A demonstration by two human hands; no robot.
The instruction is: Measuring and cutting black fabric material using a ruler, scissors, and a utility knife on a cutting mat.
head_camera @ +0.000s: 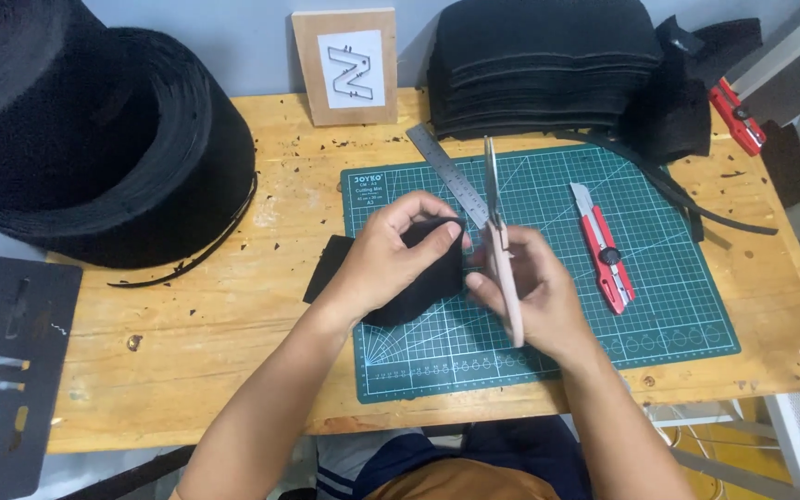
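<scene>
White-papered wooden sign point(345, 67), table's back

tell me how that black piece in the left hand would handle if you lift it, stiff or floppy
The black piece probably flexes rather than staying rigid: it curves under the left hand. It looks like felt or foam sheet, so likely light and not slippery. The scissors in the right hand suggest it cuts easily.

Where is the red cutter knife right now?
In the head view, the red utility knife lies on the green cutting mat, right of the person's right hand holding the pink-handled scissors, apart from it.
</scene>
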